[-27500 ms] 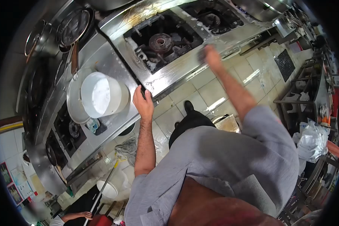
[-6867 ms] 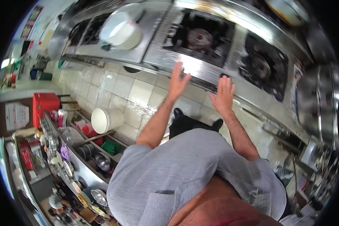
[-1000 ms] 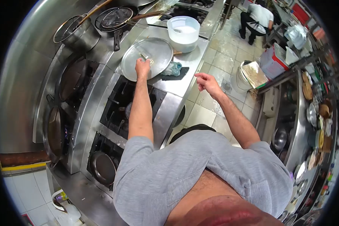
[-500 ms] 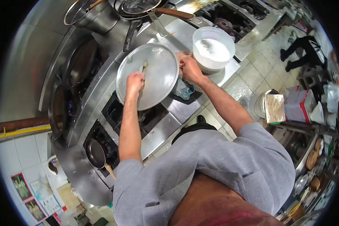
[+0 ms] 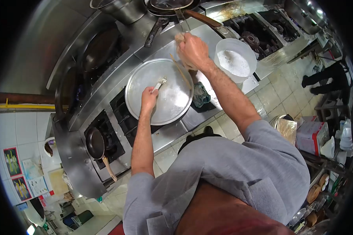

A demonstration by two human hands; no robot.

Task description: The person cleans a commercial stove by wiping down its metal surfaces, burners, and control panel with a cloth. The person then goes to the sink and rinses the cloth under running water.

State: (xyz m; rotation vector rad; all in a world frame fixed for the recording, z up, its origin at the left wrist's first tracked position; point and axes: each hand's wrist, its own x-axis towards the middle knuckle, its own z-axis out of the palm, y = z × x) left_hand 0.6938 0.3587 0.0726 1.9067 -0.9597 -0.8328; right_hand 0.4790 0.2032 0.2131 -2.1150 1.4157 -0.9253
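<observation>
My left hand [image 5: 149,98] is closed around the handle [image 5: 160,84] of a large round metal lid [image 5: 139,94]. The lid covers part of the stove, its top facing up. My right hand [image 5: 195,50] is raised beyond the lid's far right side, fingers bunched on a beige, wet-looking cloth [image 5: 180,38]. A thin tan strip [image 5: 181,71] shows between that hand and the lid; I cannot tell what it is. To the right of my right hand stands a translucent bucket [image 5: 236,64] of white suds. A crumpled dark green cloth or bag [image 5: 201,95] lies beside the lid.
A small frying pan [image 5: 95,143] rests on the left burner. At the back are a large metal pot [image 5: 123,11] and stacked pans with a wooden handle [image 5: 202,18]. More burners [image 5: 252,38] lie right of the bucket. Another person's dark-clothed legs [image 5: 327,78] are at far right.
The lid now looks flatter over the stove, with my left hand still on its handle. My right hand has lifted up and away from the lid's right edge with the cloth. The view has shifted.
</observation>
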